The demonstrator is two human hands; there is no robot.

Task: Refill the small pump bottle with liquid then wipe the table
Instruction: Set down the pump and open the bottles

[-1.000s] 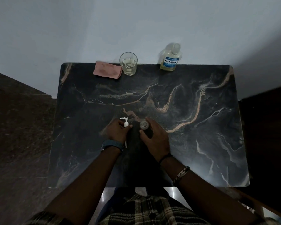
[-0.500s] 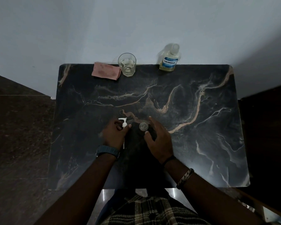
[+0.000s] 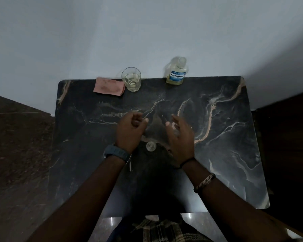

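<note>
Both hands hover over the middle of the table (image 3: 234,172), the left hand (image 3: 129,131) loosely curled and holding nothing, the right hand (image 3: 179,135) with fingers spread and relaxed, also holding nothing; the small pump bottle (image 3: 151,146) stands uncapped between the wrists, toward the near edge, its open mouth facing up, and a thin white tube (image 3: 130,166), probably the pump's, pokes out under the left wrist. The next reach looks like the mouthwash bottle (image 3: 176,72) at the far edge or the glass (image 3: 131,79) just beside the pink cloth (image 3: 109,86) toward the far left corner; best to steady the small bottle with one hand and pour slowly into that narrow neck, arms lifted clear so it is not toppled
</note>
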